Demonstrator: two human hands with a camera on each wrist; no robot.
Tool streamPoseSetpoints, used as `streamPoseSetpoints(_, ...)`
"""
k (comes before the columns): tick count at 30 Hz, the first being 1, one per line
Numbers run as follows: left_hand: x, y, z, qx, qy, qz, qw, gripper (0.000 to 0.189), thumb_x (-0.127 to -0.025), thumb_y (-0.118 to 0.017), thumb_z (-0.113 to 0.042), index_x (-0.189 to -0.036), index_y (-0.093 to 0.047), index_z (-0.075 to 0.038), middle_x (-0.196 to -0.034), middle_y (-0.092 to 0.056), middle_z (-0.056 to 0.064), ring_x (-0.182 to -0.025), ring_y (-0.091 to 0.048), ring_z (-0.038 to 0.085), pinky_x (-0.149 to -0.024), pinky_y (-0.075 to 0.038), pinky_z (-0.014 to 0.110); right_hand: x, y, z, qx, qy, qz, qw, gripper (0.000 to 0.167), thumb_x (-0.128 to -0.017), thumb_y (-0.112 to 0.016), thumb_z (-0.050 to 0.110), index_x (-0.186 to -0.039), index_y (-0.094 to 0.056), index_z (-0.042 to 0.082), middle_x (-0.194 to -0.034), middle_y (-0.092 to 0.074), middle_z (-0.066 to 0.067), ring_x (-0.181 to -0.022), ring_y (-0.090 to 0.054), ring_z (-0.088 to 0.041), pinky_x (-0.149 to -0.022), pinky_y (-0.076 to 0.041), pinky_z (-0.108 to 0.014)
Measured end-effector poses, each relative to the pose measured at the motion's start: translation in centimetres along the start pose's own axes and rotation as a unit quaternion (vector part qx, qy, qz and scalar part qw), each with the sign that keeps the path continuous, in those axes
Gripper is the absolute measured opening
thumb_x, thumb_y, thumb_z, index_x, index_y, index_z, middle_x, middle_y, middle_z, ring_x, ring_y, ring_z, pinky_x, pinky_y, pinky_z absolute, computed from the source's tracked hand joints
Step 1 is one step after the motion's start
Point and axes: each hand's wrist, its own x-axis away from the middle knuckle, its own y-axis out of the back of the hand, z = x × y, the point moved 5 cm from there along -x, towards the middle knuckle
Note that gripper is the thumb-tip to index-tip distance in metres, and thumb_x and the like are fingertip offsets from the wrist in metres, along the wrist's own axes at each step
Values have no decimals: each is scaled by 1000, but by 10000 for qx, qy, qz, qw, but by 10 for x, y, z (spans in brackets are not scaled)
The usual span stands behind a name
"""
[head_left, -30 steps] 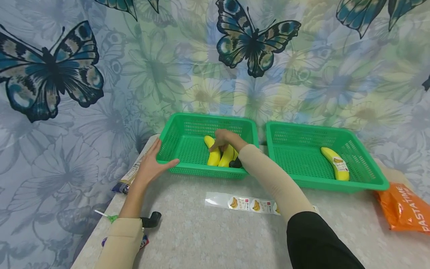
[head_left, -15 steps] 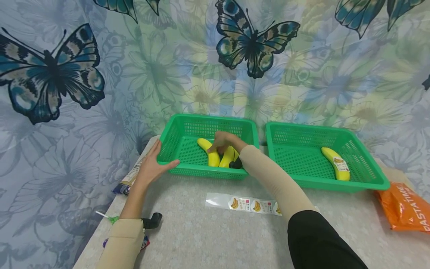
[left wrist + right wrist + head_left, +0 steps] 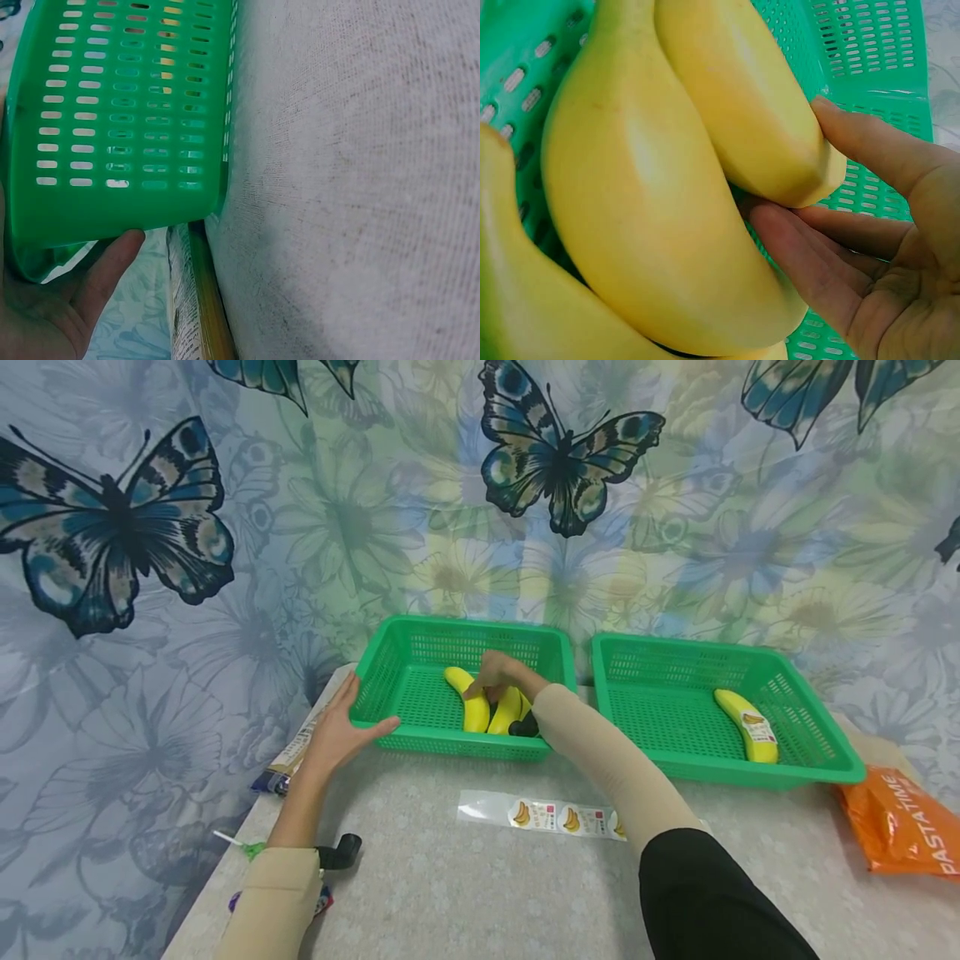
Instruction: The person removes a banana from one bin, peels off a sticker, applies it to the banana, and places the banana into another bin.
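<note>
My right hand reaches into the left green basket, among several yellow bananas. In the right wrist view, its thumb and fingers pinch the end of one banana. A second banana lies alongside, and a third banana shows at the lower left. My left hand rests at the same basket's left front corner, fingers straight along the side and thumb spread. Up close, that thumb touches the basket's wall. The wrist's dark device partly hides the bananas on the right.
The right green basket holds one banana with a sticker. A strip of banana stickers lies on the table. An orange pasta bag stands at the right, a lollipop at the left.
The leftmost banana in the left basket has swung its far end leftward, with my right hand at it. My left hand has stayed at the basket's corner.
</note>
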Motion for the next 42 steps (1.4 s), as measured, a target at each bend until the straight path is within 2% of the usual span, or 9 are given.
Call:
streamPoseSetpoints(6,-1,-2,-2,33,-48,-35,10000,110,-80,-65,-65,-158,-3,-19,-166,2,0,-148,-10,48,-110,-15,76,7,6,0,5,53,-256,9997,37,-79,-81,35,-87,-70,1,-74,-71,-8,-70,-72,-19,-69,-61,-29)
streamPoseSetpoints(10,-1,-1,-2,-1,-34,-67,10000,111,-80,-66,-65,-158,-4,-19,-166,1,0,-148,-10,49,-110,-14,76,15,15,1,-179,149,-322,9992,37,-79,-82,35,-87,-71,0,-77,-72,-10,-76,-74,-23,-75,-61,-32)
streamPoseSetpoints(16,0,0,-3,-19,19,-17,10000,111,-80,-65,-67,-158,-3,-20,-166,2,-1,-147,-11,50,-110,-16,75,37,34,0,-586,178,-445,9971,36,-78,-82,34,-87,-72,1,-77,-70,-7,-72,-72,-19,-85,-59,-37)
streamPoseSetpoints(22,1,0,-3,-78,38,77,9999,109,-82,-62,-67,-158,0,-20,-166,5,-1,-148,-9,50,-110,-14,75,63,47,1,-820,385,-649,9938,31,-80,-81,32,-72,-68,5,-66,-67,-6,-88,-72,-32,-89,-58,-42)
streamPoseSetpoints(26,1,1,-3,-66,22,50,10000,109,-82,-62,-67,-158,-1,-20,-166,5,-1,-148,-9,49,-111,-16,74,77,52,-1,-767,380,-847,9927,32,-80,-80,33,-72,-65,5,-67,-68,-6,-94,-71,-34,-82,-60,-37)
streamPoseSetpoints(32,1,1,-4,-52,83,69,9999,110,-82,-62,-68,-158,1,-21,-166,6,-2,-147,-9,50,-110,-19,74,99,62,-5,-700,320,-1149,9904,36,-78,-81,37,-79,-70,3,-73,-72,-9,-70,-72,-22,-69,-61,-30)
streamPoseSetpoints(36,1,1,-5,-29,43,49,10000,109,-82,-62,-67,-158,1,-20,-166,6,-1,-148,-9,49,-110,-18,74,118,68,-4,-751,339,-1218,9891,36,-77,-81,39,-72,-69,5,-68,-72,-9,-60,-69,-18,-70,-60,-33)
streamPoseSetpoints(39,1,2,-6,3,11,42,10000,109,-83,-62,-66,-158,0,-20,-166,6,0,-148,-8,49,-110,-18,74,134,72,-3,-722,303,-1296,9885,40,-77,-82,41,-64,-66,6,-66,-72,-11,-61,-70,-18,-70,-59,-34)
streamPoseSetpoints(42,2,1,-6,96,67,88,9999,109,-82,-63,-67,-158,1,-21,-166,7,-1,-148,-6,48,-109,-18,75,151,74,-4,-689,296,-1403,9873,42,-77,-81,44,-61,-68,7,-62,-71,-11,-64,-70,-19,-64,-57,-31)
